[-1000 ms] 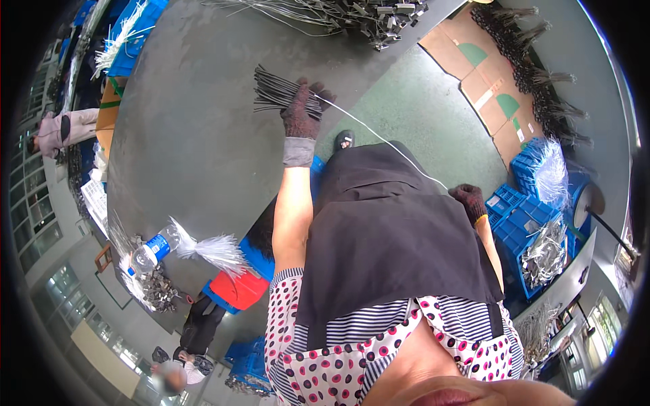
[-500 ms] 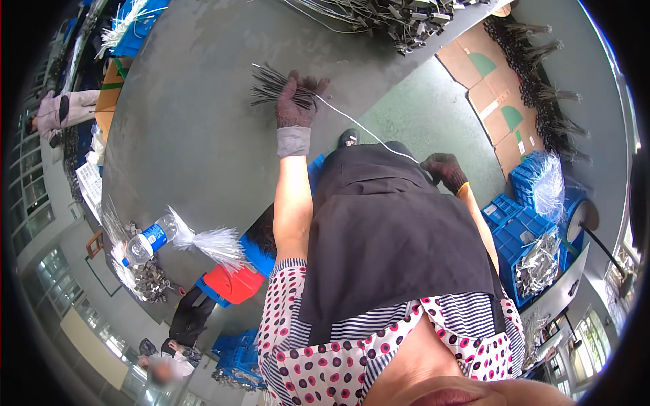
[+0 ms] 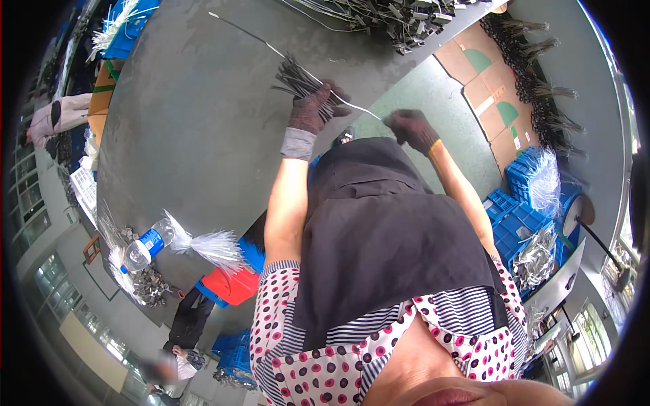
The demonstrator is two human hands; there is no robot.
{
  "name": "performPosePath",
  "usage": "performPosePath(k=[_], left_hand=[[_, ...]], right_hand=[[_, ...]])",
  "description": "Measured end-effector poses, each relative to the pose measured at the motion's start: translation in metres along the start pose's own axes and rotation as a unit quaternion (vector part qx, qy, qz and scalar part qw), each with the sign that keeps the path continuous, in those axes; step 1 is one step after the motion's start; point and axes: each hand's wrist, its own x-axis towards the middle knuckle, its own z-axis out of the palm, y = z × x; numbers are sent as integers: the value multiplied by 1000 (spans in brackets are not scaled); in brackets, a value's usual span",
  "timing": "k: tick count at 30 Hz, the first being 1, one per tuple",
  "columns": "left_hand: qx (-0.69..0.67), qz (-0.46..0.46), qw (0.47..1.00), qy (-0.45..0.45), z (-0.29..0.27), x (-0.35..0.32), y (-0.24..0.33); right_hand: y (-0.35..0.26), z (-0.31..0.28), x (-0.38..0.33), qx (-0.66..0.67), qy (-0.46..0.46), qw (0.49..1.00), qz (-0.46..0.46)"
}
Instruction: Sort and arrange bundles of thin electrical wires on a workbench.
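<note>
Thin dark wires, fanned bundle (image 3: pixel 298 78), clenched in my gloved left hand (image 3: pixel 313 108). My right hand (image 3: pixel 412 128) pinches a white strand (image 3: pixel 284 57), now raised nearer the left.

We have only one view, from a camera worn on the head of the person, so there is no second view that shares the scene. It looks steeply down along the body: the dotted blouse (image 3: pixel 318 365) and the dark apron (image 3: pixel 386 237) fill the lower middle, very near the lens. Further from us, toward the top, we see the grey table (image 3: pixel 196 115), and the left hand (image 3: pixel 313 108) and right hand (image 3: pixel 413 128) above its near edge. The fisheye lens bends the floor and blue crates (image 3: pixel 521 216) round the dark rim.
</note>
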Motion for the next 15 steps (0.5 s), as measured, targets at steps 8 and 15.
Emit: performPosePath(k=[8, 15], left_hand=[[-201, 106, 956, 184, -22, 7, 43], [-182, 127, 948, 226, -52, 21, 83]], right_hand=[[-31, 29, 0, 0, -55, 998, 19], [71, -21, -36, -181, -104, 943, -259]])
